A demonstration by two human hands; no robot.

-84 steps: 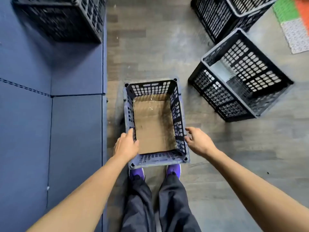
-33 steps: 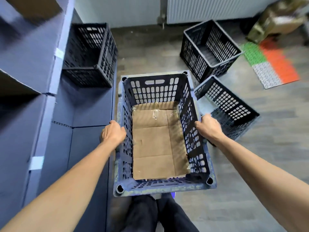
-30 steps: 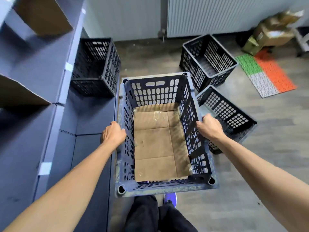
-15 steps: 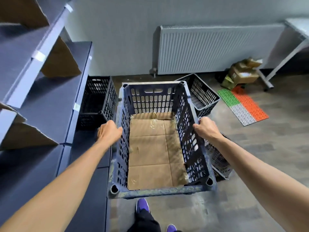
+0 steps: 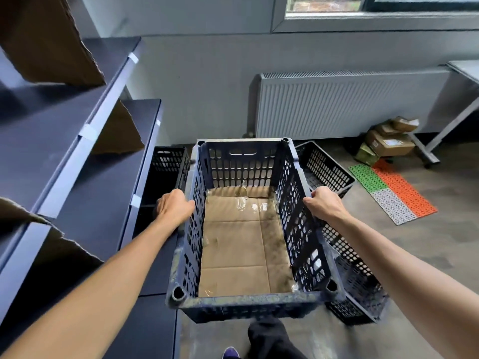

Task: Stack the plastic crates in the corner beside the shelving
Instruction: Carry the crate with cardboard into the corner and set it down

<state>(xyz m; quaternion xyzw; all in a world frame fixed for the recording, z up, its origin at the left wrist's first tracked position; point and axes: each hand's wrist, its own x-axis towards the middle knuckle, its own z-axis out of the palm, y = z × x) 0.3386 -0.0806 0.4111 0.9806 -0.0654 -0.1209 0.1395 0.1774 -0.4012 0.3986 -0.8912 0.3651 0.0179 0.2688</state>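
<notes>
A dark trouser leg [image 5: 269, 338] and the toe of a purple shoe [image 5: 230, 353] show just below the near end of the blue crate [image 5: 246, 303], which is held up off the wood-look floor [image 5: 427, 255]. Both bare forearms reach forward along the crate's 2 long sides. The left hand [image 5: 175, 207] is closed over the crate's left rim about halfway along, fingers curled over the edge. The right hand [image 5: 325, 204] is closed the same way on the right rim, directly across from it. Inside the crate a sheet of cardboard [image 5: 243, 244] lines the bottom, with bits of clear tape near its far end.

Right of the crate and lower, a black crate [image 5: 355, 286] stands on the floor, partly hidden behind the crate's right wall and the right forearm. Left of the crate runs the dark shelving [image 5: 85, 182], with torn cardboard pieces on its shelves. Past the crate's far left corner, another black crate [image 5: 168, 164] sits on the floor in the corner beside the shelving end. Past the far right corner, a 3rd black crate [image 5: 324, 167] lies tilted on the floor. Farther right of it lies a green, orange and white mat [image 5: 391, 190], then small cardboard boxes [image 5: 388, 143] by a table leg. Behind the crate, along the wall, hangs a white radiator [image 5: 350, 102] under a window.
</notes>
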